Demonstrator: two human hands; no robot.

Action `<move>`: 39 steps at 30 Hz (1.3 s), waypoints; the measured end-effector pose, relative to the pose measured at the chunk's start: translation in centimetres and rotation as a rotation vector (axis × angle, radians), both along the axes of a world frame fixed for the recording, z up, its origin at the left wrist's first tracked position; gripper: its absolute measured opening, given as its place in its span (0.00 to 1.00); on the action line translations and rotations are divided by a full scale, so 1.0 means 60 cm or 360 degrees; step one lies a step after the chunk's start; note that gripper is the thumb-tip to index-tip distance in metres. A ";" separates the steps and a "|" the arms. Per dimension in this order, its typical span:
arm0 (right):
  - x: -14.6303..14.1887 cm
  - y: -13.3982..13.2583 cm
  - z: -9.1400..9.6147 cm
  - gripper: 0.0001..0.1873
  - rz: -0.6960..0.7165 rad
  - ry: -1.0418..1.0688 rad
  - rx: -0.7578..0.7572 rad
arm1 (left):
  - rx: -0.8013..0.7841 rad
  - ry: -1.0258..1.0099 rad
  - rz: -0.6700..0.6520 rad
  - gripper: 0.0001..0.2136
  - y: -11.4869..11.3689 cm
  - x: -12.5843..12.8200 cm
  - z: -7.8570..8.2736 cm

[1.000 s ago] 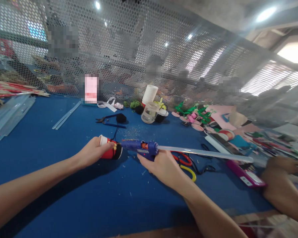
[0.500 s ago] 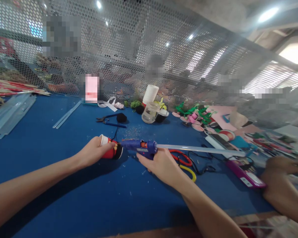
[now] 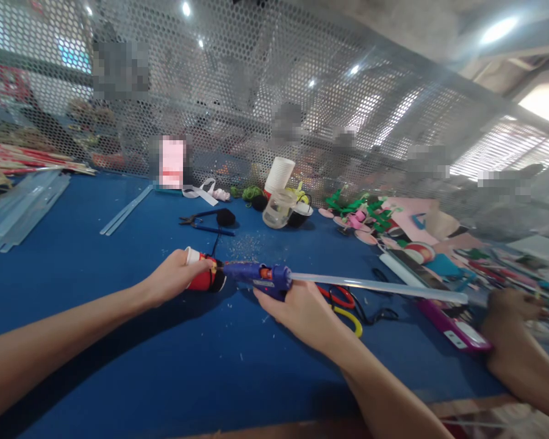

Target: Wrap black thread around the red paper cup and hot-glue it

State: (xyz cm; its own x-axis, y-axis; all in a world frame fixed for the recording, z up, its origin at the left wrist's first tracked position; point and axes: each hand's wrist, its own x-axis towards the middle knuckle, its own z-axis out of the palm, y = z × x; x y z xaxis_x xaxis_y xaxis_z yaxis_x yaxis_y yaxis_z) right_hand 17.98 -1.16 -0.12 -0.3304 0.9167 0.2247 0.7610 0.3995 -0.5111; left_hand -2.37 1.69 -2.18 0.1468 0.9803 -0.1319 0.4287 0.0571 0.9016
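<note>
My left hand [image 3: 170, 277] is closed around a small paper cup [image 3: 203, 281], tipped on its side, with a white rim at the left and red and black wrapping with a bit of yellow. A dark strand runs up from the cup to a black ball of yarn [image 3: 226, 217]. In my right hand [image 3: 307, 312] is a blue hot glue gun [image 3: 244, 271], its fingers wrapped around the grip. The gun's nozzle points left and meets the cup's yellow part; whether it presses there I cannot tell. A long clear glue stick [image 3: 379, 286] juts from its back end.
Pliers [image 3: 204, 220], stacked white cups [image 3: 280, 174] and a clear cup [image 3: 279, 209] stand beyond my hands. Scissors with red and yellow handles [image 3: 350, 320] lie right of my right hand. A co-worker's hand [image 3: 507, 323] is near a purple box [image 3: 457, 329]. Glue sticks [image 3: 25, 204] lie left.
The glue gun has tilted slightly, so the far end of its glue stick sits lower and further right. My left hand keeps its hold on the cup. The view has shifted a little.
</note>
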 end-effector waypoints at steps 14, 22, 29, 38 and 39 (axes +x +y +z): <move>0.004 -0.007 -0.005 0.06 0.0112 -0.0167 0.0130 | -0.0031 -0.0008 0.0074 0.13 -0.001 0.004 0.003; 0.005 -0.008 -0.007 0.07 0.0153 -0.0049 0.0064 | -0.0048 -0.0062 0.0082 0.13 0.000 0.005 0.004; 0.004 -0.009 -0.005 0.07 0.0185 -0.0017 0.0057 | -0.0073 -0.0153 0.0080 0.12 0.001 0.004 0.001; 0.002 -0.010 -0.003 0.05 0.0199 -0.0092 0.0140 | -0.0064 -0.0157 0.0117 0.13 0.003 0.003 -0.003; 0.002 -0.010 -0.004 0.05 0.0196 -0.0096 0.0150 | -0.0067 -0.0170 0.0118 0.13 0.003 0.003 -0.003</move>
